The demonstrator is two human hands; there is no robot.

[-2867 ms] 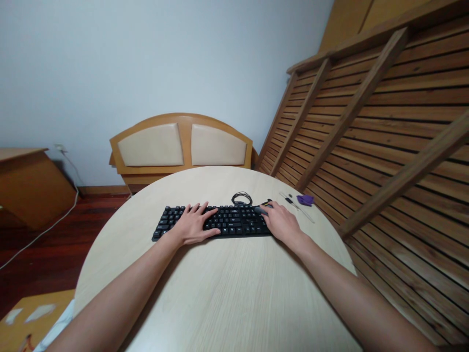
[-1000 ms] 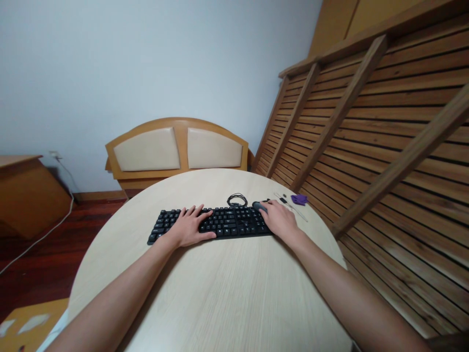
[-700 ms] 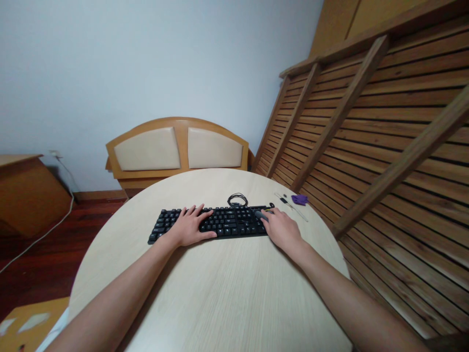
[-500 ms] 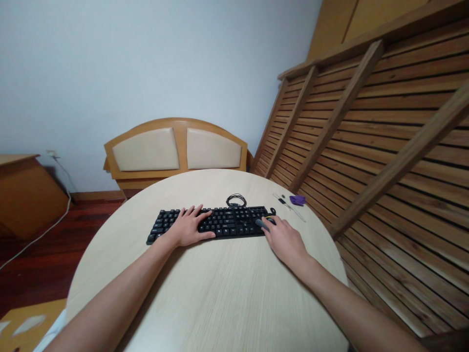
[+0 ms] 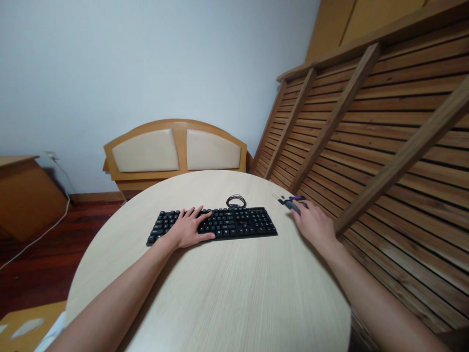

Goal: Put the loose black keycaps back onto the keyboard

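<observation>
A black keyboard (image 5: 252,224) lies on the round pale wooden table (image 5: 227,288). My left hand (image 5: 188,229) rests on its left half, open, with the fingers spread over the keys and the thumb along the front edge. To the right of the keyboard, my right hand (image 5: 313,222) is closed around a dark grey tool (image 5: 292,206) with a bit of yellow on it; its exact kind is hidden by the fingers. The tool is over the small items at the table's right edge. A purple item (image 5: 296,198) shows just behind it, partly covered.
A coiled black cable (image 5: 236,201) lies behind the keyboard. A thin wire loop (image 5: 275,196) is near the right hand. Beyond the table stands a padded wooden headboard (image 5: 179,144); a slatted wooden frame (image 5: 351,122) leans close along the right side.
My right hand has moved right with the dark grey tool, off the keyboard's right end to the small items by the table edge. My left hand has stayed in place.
</observation>
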